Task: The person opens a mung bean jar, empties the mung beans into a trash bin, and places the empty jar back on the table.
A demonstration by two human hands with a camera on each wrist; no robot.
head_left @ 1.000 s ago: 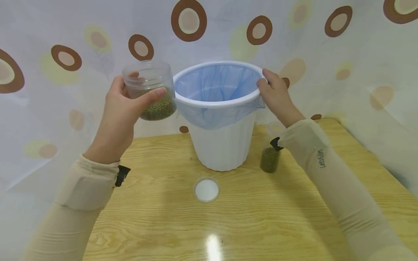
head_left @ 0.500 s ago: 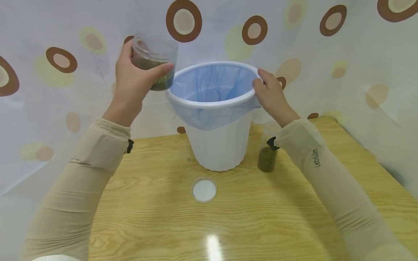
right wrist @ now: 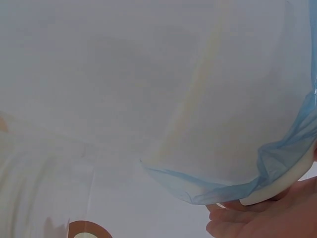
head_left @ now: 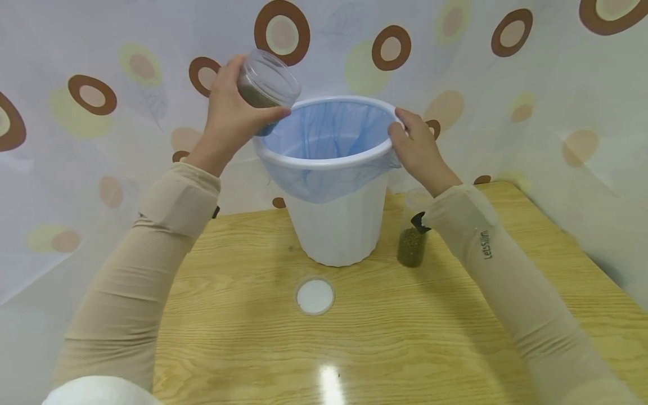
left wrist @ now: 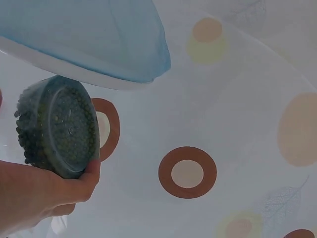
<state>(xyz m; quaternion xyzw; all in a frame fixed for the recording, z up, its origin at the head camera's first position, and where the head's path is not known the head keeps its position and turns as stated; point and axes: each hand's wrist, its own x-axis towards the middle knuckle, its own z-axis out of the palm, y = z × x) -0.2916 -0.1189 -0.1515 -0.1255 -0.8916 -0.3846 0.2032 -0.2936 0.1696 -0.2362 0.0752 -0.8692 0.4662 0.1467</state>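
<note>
My left hand point(head_left: 228, 115) grips a clear, lidless plastic jar point(head_left: 263, 84), thumb on the near side and fingers round the far side. Small green beans point(left wrist: 74, 124), like mung beans, lie in its lower part. The jar tilts to the right, its mouth over the left rim of a white trash bin point(head_left: 336, 225). A translucent blue bag point(head_left: 324, 180) lines the bin and folds over its rim. On the right, my right hand point(head_left: 420, 149) pinches the rim and the bag; the right wrist view shows its fingers point(right wrist: 267, 213) beneath the white rim.
A tall clear jar point(head_left: 411, 247), part filled with green beans, stands right of the bin under my right forearm. In front of the bin, a round white lid point(head_left: 315, 296) lies on the wooden table point(head_left: 374, 337). A patterned sheet point(head_left: 167, 45) hangs close behind.
My left hand has raised the jar, carried it right to the bin's rim and tipped it from nearly upright toward the opening. My right hand has kept its hold on the rim.
</note>
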